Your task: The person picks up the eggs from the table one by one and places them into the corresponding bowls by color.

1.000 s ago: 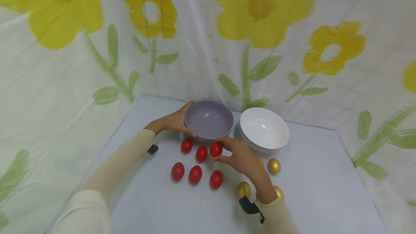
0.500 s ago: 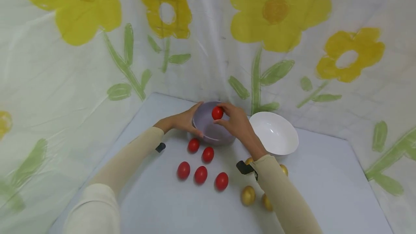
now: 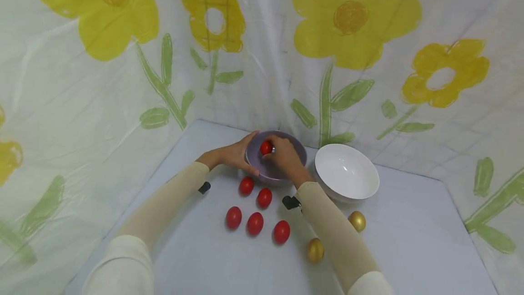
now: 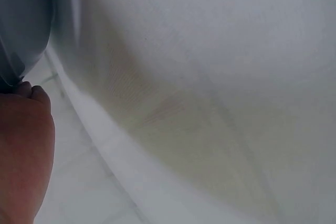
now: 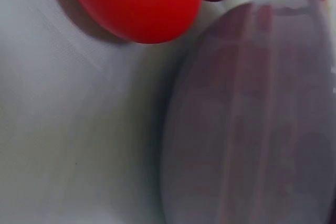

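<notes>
On table [image 3: 196, 254]: 5 red eggs [image 3: 255, 224], 2 gold [image 3: 315, 251] visible | right hand [image 3: 284, 155] pinches red egg [image 3: 266, 148] | left [image 3: 237, 155] grips purple bowl [image 3: 254, 154]

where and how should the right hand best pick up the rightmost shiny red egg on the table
Probably across its waist: the shiny red oval egg looks longer front-to-back than side-to-side in the head view, so a pinch on its left and right sides seems steadiest. Bring the right hand from above; bare, pale, flat table flanks both sides.
</notes>
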Demonstrator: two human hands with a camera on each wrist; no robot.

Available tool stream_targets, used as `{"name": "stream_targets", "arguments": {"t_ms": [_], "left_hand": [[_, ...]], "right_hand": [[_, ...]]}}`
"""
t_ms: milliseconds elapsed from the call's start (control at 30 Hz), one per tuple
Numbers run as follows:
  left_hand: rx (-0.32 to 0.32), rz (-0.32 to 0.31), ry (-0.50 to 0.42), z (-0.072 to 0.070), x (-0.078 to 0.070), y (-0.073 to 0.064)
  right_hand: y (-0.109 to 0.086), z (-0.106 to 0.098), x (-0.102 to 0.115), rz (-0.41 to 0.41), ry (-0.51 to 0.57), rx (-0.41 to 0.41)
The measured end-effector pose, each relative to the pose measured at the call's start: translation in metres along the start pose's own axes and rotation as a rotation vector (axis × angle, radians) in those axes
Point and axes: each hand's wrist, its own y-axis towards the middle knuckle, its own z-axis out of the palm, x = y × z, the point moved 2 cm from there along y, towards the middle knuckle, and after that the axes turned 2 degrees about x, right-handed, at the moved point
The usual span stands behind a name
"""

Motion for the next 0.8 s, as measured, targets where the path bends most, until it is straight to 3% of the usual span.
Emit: {"name": "stream_targets", "arguments": {"t_ms": [333,800], "left_hand": [[0.008,-0.027,0.021,0.001,-0.001,-0.001],[0.01,-0.024,0.019,0.0,0.0,0.0]], "right_hand": [[0.005,0.018,-0.001,-0.001,-0.036,0.028],[-0.005,0.007,0.002,0.066,0.022,0.03]]}}
